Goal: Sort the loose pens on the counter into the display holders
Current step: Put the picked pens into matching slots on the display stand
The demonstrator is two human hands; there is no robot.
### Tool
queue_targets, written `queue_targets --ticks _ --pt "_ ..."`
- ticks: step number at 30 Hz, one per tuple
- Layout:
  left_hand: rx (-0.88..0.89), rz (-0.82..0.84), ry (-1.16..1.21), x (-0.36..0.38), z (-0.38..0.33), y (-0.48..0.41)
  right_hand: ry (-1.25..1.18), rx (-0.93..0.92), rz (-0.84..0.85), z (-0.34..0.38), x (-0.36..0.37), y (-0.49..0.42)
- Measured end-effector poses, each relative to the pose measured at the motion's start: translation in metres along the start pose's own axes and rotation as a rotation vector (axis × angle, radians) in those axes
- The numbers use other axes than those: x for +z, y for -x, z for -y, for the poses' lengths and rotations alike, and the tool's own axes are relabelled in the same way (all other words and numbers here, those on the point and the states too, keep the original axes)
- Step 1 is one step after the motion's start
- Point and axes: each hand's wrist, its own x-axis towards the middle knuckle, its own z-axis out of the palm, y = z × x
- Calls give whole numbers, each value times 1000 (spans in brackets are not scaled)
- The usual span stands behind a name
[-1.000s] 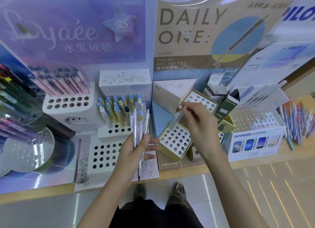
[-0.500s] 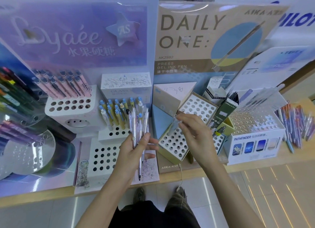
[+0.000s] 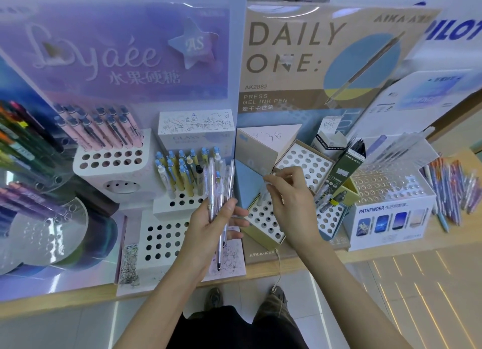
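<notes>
My left hand (image 3: 208,226) grips a bundle of clear pens (image 3: 220,189) upright in front of the display. One pen of the bundle hangs lower, tip down. My right hand (image 3: 289,200) pinches the top of a single clear pen (image 3: 263,196), whose lower end sits at the back rows of a tilted beige holder (image 3: 263,223) full of round holes. The pen's tip is hidden behind the holder's face and my fingers.
A white tiered holder (image 3: 161,239) with yellow-and-blue pens (image 3: 182,171) stands to the left, pink pens (image 3: 104,129) behind it. A second perforated holder (image 3: 305,160), a PATHFINDER box (image 3: 388,218) and loose patterned pens (image 3: 453,192) lie to the right.
My right hand has come down and left with the single clear pen, from above the beige holder to its holes. The left hand's bundle has barely moved.
</notes>
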Motion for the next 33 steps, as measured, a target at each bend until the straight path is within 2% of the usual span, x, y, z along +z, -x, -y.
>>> queue_targets --ticks 4,6,8,11,13,18,21,26,29,33 --pt "11 32 -22 -1 -4 2 23 32 6 3 -9 -3" --pt "28 55 -35 -2 -5 3 -48 86 23 13 -14 -3" --pt "26 92 -28 -3 -6 3 -256 214 55 29 -18 -4" --pt "0 161 -25 -3 -7 4 -720 463 249 54 -18 -6" --pt "-17 166 -27 -1 -6 4 -911 545 274 60 -15 -4" --pt "-10 76 -12 -4 -3 4 -874 561 -19 45 -27 -2" --pt "-4 65 -19 -6 -3 4 -720 509 -128 31 -37 1" --pt "25 73 -138 -8 0 7 -440 341 -173 19 -25 16" --pt "8 71 -84 -10 2 8 -382 361 -128 14 -6 26" --pt "-18 64 10 -13 3 10 -364 341 -179 9 8 30"
